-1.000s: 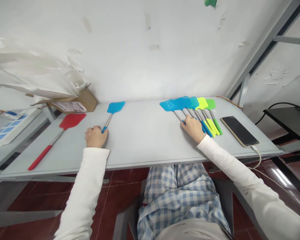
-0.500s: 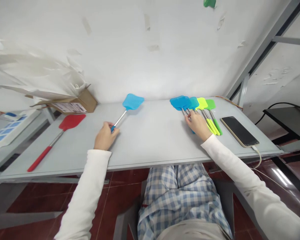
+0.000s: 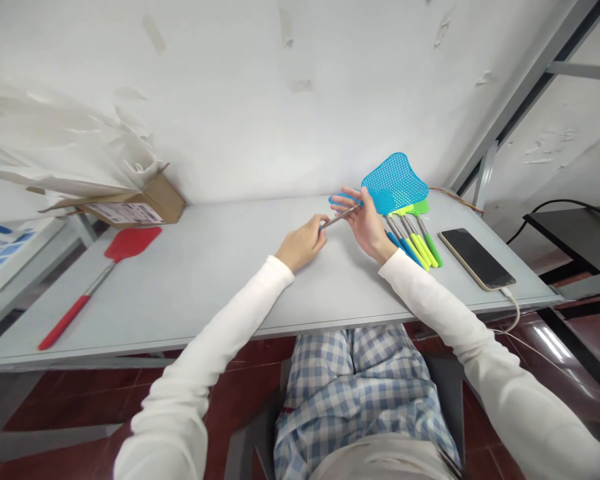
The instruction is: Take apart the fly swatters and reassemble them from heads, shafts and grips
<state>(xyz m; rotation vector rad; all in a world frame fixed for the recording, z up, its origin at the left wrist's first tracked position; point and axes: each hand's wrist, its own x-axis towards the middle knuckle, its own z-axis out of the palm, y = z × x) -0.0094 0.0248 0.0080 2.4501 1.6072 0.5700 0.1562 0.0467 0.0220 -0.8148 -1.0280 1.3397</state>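
My left hand (image 3: 303, 243) is closed around the handle of a blue fly swatter (image 3: 395, 180), raised above the table with its perforated head to the right. My right hand (image 3: 367, 223) has its fingers spread, palm turned toward the swatter, and the metal shaft passes by its thumb. Beneath and beside it lies a row of fly swatters: blue handles (image 3: 400, 248), yellow handles (image 3: 420, 252) and a green one (image 3: 433, 250). Another blue head (image 3: 339, 199) is partly hidden by my right fingers. A red fly swatter (image 3: 133, 244) lies apart at the left.
A black-screened phone (image 3: 477, 260) with a white charging cable (image 3: 515, 310) lies at the right of the grey table (image 3: 220, 280). An opened cardboard box (image 3: 163, 200) stands at the back left against the white wall. A metal frame (image 3: 510, 113) rises at the right.
My left hand has moved right, carrying the blue fly swatter over to my right hand. My right hand has lifted off the row, and its fingers have spread.
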